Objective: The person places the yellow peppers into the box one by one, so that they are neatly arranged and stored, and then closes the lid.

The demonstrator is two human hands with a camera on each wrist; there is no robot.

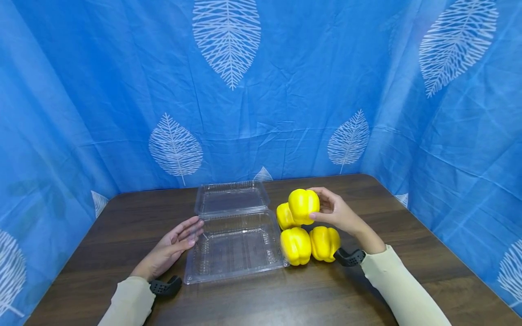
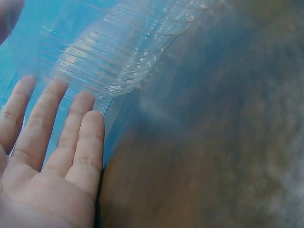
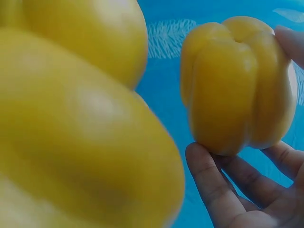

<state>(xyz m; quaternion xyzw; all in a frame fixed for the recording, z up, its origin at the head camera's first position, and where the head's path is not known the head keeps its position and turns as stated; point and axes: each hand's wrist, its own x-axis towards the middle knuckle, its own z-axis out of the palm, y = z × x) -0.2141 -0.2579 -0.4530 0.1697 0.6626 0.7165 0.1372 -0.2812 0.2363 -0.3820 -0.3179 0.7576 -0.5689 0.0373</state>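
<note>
Yellow, lobed bell pepper (image 1: 303, 206) sits raised above the dark wooden table (image 1: 122, 226), gripped by the right hand (image 1: 338, 213): the thumb curls round its underside and the other fingertips (image 3: 289, 40) press on its top, as the right wrist view shows. It hangs just beside the right edge of a clear plastic clamshell box (image 1: 236, 246), which lies open on the table with its hinged lid (image 1: 230, 198) folded flat towards the back. Three more yellow peppers rest on the table under and beside the held one: one behind it (image 1: 283, 216), one at the front beside the box's wall (image 1: 296, 245), and one to the right of that (image 1: 324, 243), close to the right wrist. The left hand (image 1: 173, 246) lies palm up and flat, fingers straight and together, holding nothing; its fingertips (image 2: 85, 107) touch the ribbed left wall of the box. Blue cloth printed with white leaves (image 1: 261, 90) hangs behind and on both sides of the table.
</note>
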